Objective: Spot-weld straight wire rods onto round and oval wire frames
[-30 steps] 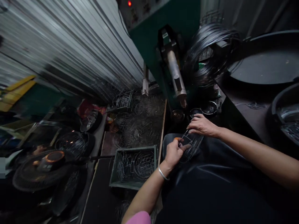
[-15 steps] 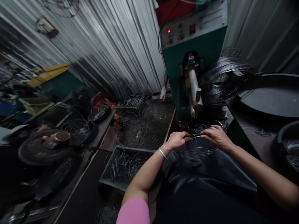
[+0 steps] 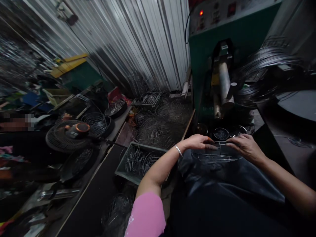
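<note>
A thin wire rack (image 3: 217,158) with parallel rods lies across my lap, over a shiny black apron (image 3: 222,187). My left hand (image 3: 199,142), a silver bangle on its wrist, pinches the rack's upper wire from the left; something orange shows at a fingertip. From the right, my right hand (image 3: 247,148) has thumb and fingers closed on the same short stretch of wire. Just beyond the hands are small round containers (image 3: 221,133). Above them, a thick metal cylinder (image 3: 225,84) juts from a green machine (image 3: 201,62).
A green crate (image 3: 128,176) of wire pieces stands left of my arm, with more wire racks (image 3: 153,131) heaped behind it. A fan (image 3: 71,136) is further left, near another person's blurred arm. Coiled wire (image 3: 274,65) and a large pan (image 3: 298,103) sit at right.
The view has swung, so the surroundings sit further right and a little higher. My hands stay at the rack; their fingers are slightly further apart along the wire.
</note>
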### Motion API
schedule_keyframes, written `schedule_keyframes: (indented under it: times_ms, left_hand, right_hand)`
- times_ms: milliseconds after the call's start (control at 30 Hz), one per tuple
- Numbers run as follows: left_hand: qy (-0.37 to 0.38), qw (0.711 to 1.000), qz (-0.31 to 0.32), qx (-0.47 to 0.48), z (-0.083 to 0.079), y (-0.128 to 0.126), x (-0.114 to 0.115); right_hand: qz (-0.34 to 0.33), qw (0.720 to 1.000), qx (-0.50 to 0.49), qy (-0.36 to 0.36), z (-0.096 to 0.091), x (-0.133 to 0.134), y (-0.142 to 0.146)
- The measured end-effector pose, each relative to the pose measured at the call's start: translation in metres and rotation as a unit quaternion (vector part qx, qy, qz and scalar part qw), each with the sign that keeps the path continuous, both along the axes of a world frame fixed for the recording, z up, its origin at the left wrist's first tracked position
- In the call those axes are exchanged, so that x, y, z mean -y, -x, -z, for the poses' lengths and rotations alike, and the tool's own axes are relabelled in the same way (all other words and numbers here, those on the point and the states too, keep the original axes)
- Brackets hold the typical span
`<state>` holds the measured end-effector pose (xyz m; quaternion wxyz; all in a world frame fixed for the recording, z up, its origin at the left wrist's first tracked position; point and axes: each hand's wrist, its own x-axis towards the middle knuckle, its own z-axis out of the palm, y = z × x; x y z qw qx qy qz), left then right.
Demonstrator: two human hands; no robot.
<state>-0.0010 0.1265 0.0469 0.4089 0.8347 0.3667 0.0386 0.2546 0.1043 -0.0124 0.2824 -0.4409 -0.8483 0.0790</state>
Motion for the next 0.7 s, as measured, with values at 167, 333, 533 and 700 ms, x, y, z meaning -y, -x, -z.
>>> schedule_keyframes:
  times_ms: [167,333,533,700]
  left_hand:
    - [-0.241,0.965,0.032,-0.095,0.013,-0.008,0.013]
    - [-0.315,0.945,0.028,-0.089,0.034,-0.013,0.023]
    - [-0.297,0.951,-0.021,-0.089,0.031,-0.011,0.031]
    - [-0.238,0.966,0.015,-0.103,0.010,-0.015,0.020]
  right_hand:
    - [0.021,1.000,0.001,-0.002,0.004,0.002,0.001]
    - [0.014,1.000,0.014,0.005,-0.002,0.007,0.003]
    - [0.013,1.000,0.022,0.007,-0.001,0.014,0.003]
    - [0.014,1.000,0.017,-0.006,0.001,0.017,-0.001]
